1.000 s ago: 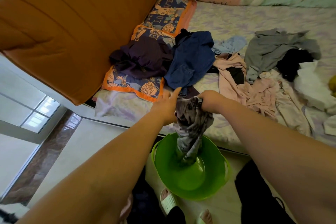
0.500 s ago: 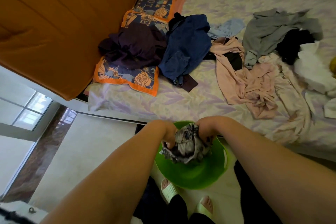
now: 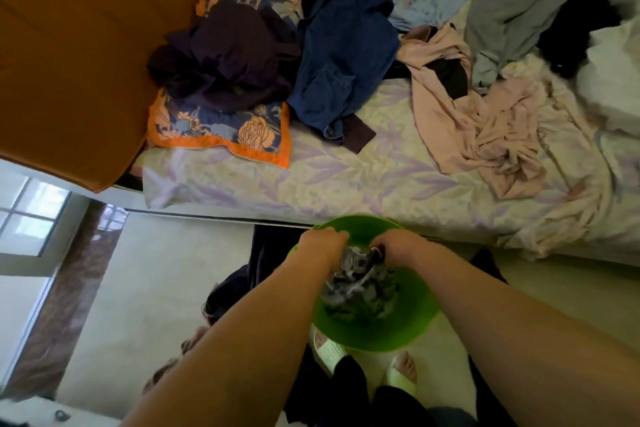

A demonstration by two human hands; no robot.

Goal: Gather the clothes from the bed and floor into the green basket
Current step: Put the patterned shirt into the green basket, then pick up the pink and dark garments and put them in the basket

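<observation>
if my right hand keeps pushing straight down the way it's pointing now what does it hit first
Most likely the patterned grey garment it is already gripping, bunched inside the green basket. Below that would be the basket's bottom, though the cloth hides it, so depth is unclear. The right hand points down into the basket.

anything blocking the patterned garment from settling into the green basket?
Nothing visible. The patterned garment already lies inside the green basket, with the left hand and right hand both on it. Under it only the basket's own green wall shows.
</observation>
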